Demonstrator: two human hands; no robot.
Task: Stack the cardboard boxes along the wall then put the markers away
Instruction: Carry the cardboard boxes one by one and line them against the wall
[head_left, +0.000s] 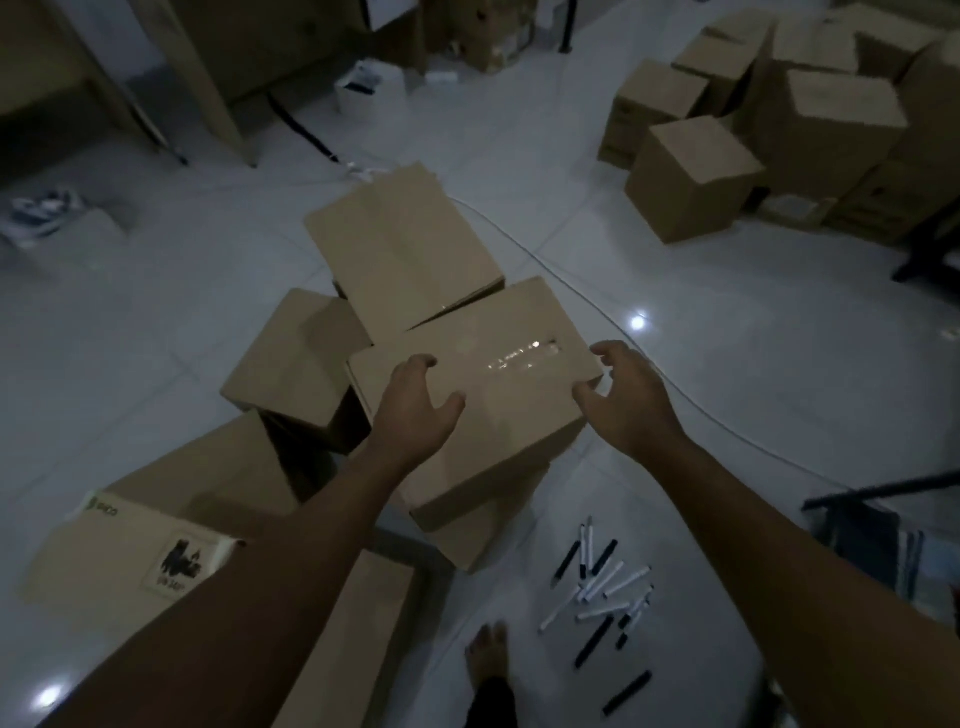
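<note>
Head view, dim room with a pale tiled floor (675, 395). Both arms reach forward over a cluster of closed cardboard boxes on the floor. The left hand (415, 410) lies on the top face of the nearest box (498, 415), fingers spread wide and curled, thumb toward the box's middle. The right hand (623, 400) is at that box's right edge, fingers spread wide, fingertips touching or just beside the upper right corner; whether it grips the side cannot be told. Neither hand encloses anything. A strip of glossy tape (519, 358) glints on the box top. This box rests on another box (483, 530) beneath it.

Just behind it lies a second box (405, 249), tilted and overlapping the first box's far edge. To the left sits a smaller box (296, 364); nearer the viewer at left is a large box (145, 545) bearing a printed label (182, 564).

The markers (602, 592) lie scattered on the floor at lower right, white-barrelled and black ones mixed, well apart from the hands; one black marker (627, 693) lies separately, closer to the viewer. A bare foot (488, 654) stands just left of them.

At upper right a group of boxes (779, 119) is stacked. A white cable (649, 358) runs across the floor behind the right hand. Wooden furniture legs (208, 83) stand at upper left.
</note>
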